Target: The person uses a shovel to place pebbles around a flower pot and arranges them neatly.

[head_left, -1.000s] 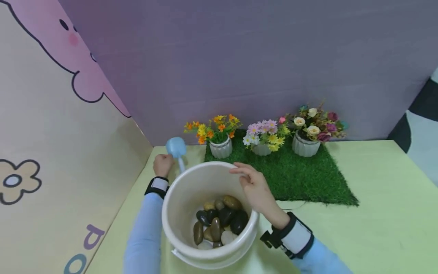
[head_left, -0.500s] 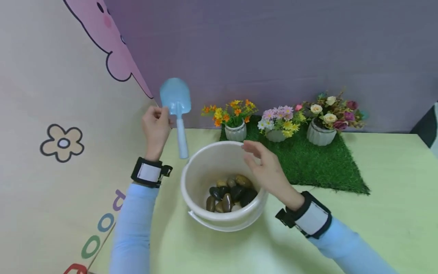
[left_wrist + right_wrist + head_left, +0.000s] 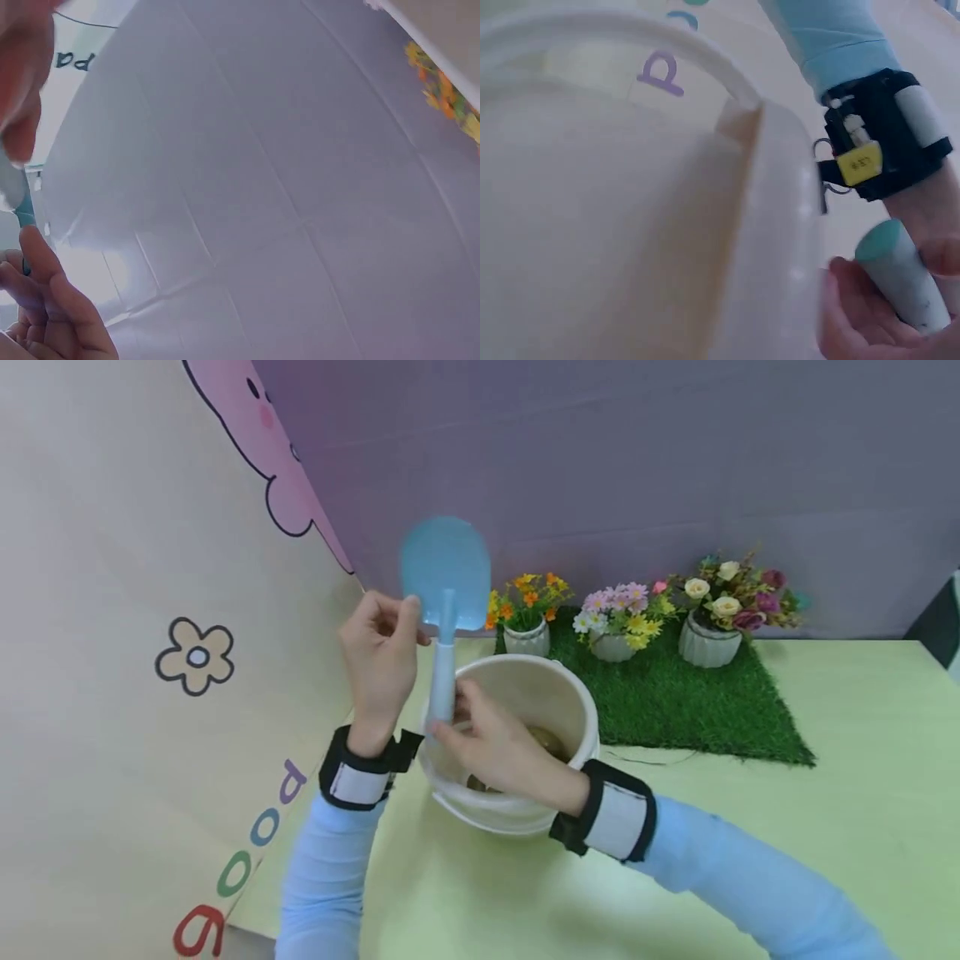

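A light-blue toy shovel [image 3: 446,564] is held upright in the air, blade up, above the left side of a white bucket [image 3: 558,689]. My left hand [image 3: 381,656] pinches it low on the blade's left edge, close to the neck. My right hand [image 3: 502,747] grips the lower handle, its thumb near the bottom end. In the right wrist view the pale handle [image 3: 904,277] lies between thumb and fingers, and the bucket wall [image 3: 592,225] fills the left side. Smooth stones [image 3: 551,742] show inside the bucket, mostly hidden behind my right hand.
Three white pots of artificial flowers [image 3: 527,639] stand on a green turf mat [image 3: 682,714] behind and right of the bucket. A purple backdrop [image 3: 637,468] rises behind the pale green table [image 3: 870,718]. On the left is a decorated wall [image 3: 120,777].
My left hand has raised the shovel from beside the bucket and brought it right, over the bucket. My right hand has left the bucket's rim area and taken hold of the handle.
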### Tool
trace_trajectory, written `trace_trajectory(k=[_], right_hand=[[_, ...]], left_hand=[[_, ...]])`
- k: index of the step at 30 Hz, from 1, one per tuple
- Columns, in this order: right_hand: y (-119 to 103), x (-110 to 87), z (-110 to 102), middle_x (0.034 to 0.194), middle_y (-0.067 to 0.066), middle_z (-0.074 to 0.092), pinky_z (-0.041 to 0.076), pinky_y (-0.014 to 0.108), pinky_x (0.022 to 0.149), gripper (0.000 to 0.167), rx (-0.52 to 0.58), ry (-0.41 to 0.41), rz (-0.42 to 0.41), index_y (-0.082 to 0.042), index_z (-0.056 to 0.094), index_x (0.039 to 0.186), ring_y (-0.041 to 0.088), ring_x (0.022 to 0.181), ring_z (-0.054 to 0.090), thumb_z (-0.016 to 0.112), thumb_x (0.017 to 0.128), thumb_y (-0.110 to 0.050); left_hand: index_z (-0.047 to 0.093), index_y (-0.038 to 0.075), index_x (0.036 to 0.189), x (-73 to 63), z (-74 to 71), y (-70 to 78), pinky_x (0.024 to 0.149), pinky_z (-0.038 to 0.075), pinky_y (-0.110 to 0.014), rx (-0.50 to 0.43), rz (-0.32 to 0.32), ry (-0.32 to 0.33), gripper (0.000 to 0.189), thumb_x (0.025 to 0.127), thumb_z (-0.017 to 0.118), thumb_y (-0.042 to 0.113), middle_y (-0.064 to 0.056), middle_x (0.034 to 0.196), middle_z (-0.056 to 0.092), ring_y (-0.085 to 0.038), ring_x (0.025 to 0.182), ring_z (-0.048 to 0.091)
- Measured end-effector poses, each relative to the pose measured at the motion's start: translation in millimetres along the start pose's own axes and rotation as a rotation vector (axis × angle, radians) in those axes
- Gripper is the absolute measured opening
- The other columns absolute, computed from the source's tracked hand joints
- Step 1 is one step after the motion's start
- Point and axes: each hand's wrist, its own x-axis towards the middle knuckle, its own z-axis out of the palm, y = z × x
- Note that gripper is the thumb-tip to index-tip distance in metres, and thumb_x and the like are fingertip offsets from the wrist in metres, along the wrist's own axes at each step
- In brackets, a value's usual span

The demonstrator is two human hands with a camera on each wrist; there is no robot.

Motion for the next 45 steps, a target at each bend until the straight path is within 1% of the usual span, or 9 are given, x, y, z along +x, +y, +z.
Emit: trace_trajectory(k=[3, 6, 14, 21, 26, 30, 35, 39, 45], right_hand=[[4.5, 6.4, 2.2, 0.115, 0.013, 0.058, 0.052, 0.033, 0.088, 0.034, 0.083, 0.064, 0.001, -0.003, 0.042, 0.123, 0.021, 0.105, 0.058, 0.053, 0.092, -0.012], [7.7, 9.2, -2.0, 0.107, 0.012, 0.056, 0.052, 0.032, 0.082, 0.030, 0.078, 0.099, 0.011, -0.003, 0.040, 0.122, 0.019, 0.098, 0.057, 0.048, 0.095, -0.015], [9.5, 15.9, -25.4, 0.077, 0.006, 0.037, 0.038, 0.025, 0.050, 0.022, 0.024, 0.172, -0.026, -0.003, 0.038, 0.114, 0.015, 0.057, 0.038, 0.043, 0.097, -0.016], [17.2, 12.2, -57.3, 0.076, 0.008, 0.049, 0.040, 0.028, 0.050, 0.040, -0.255, 0.287, 0.000, -0.011, 0.052, 0.123, 0.018, 0.058, 0.044, 0.055, 0.091, -0.035], [22.2, 5.5, -83.6, 0.077, 0.011, 0.054, 0.039, 0.028, 0.049, 0.039, -0.432, 0.276, -0.005, -0.009, 0.050, 0.122, 0.017, 0.055, 0.046, 0.053, 0.092, -0.035], [20.5, 0.3, -101.7, 0.066, 0.009, 0.052, 0.036, 0.025, 0.039, 0.038, -0.707, 0.230, -0.106, -0.008, 0.046, 0.126, 0.013, 0.043, 0.042, 0.050, 0.094, -0.029], [15.7, -2.9, -112.1, 0.053, 0.000, 0.042, 0.025, 0.021, 0.035, 0.030, -1.002, 0.188, -0.258, -0.013, 0.051, 0.121, 0.009, 0.038, 0.032, 0.051, 0.093, -0.024], [12.0, -0.6, -113.5, 0.050, -0.002, 0.040, 0.019, 0.020, 0.034, 0.030, -1.139, 0.125, -0.264, -0.017, 0.054, 0.120, 0.010, 0.037, 0.029, 0.054, 0.092, -0.026], [11.5, 1.0, -106.8, 0.046, -0.003, 0.036, 0.015, 0.021, 0.034, 0.028, -1.335, -0.014, -0.171, -0.016, 0.057, 0.108, 0.012, 0.037, 0.029, 0.056, 0.089, -0.037]], left_hand=[[0.052, -0.007, 0.071, -0.8, 3.0, 1.7, 0.040, 0.032, -0.018, -0.026, 0.009, 0.015, 0.021, 0.088, 0.056, 0.005, -0.012, 0.054, 0.053, -0.011, 0.047, 0.052], [0.052, -0.007, 0.071, -0.4, 4.0, 1.4, 0.040, 0.032, -0.017, -0.014, 0.011, 0.013, 0.019, 0.087, 0.056, 0.003, -0.010, 0.053, 0.051, -0.010, 0.047, 0.052], [0.052, -0.004, 0.077, -2.6, 4.8, -4.2, 0.041, 0.037, -0.017, -0.003, -0.065, -0.028, 0.019, 0.089, 0.057, 0.009, -0.014, 0.059, 0.054, -0.005, 0.049, 0.052], [0.057, -0.007, 0.092, -11.8, -3.0, -15.0, 0.052, 0.049, -0.018, 0.005, -0.108, -0.191, 0.018, 0.088, 0.059, 0.010, -0.018, 0.071, 0.059, -0.015, 0.058, 0.058], [0.061, 0.000, 0.106, -19.7, -13.8, -43.5, 0.068, 0.050, -0.025, 0.099, -0.282, -0.364, 0.024, 0.094, 0.051, 0.018, -0.016, 0.089, 0.066, -0.024, 0.084, 0.063], [0.055, 0.004, 0.120, -28.3, -16.1, -72.4, 0.085, 0.051, -0.037, 0.165, -0.427, -0.543, 0.033, 0.098, 0.041, 0.023, -0.014, 0.116, 0.061, -0.027, 0.107, 0.058], [0.043, 0.003, 0.134, -39.9, -14.0, -96.5, 0.086, 0.052, -0.042, 0.239, -0.514, -0.723, 0.041, 0.098, 0.037, 0.023, -0.017, 0.132, 0.049, -0.033, 0.110, 0.056], [0.038, 0.000, 0.137, -43.6, -14.5, -105.2, 0.085, 0.053, -0.042, 0.218, -0.521, -0.769, 0.043, 0.098, 0.035, 0.018, -0.022, 0.129, 0.049, -0.035, 0.108, 0.056], [0.038, -0.001, 0.137, -48.3, -17.1, -103.6, 0.085, 0.053, -0.040, 0.135, -0.543, -0.766, 0.041, 0.098, 0.033, 0.013, -0.023, 0.128, 0.051, -0.033, 0.105, 0.057]])
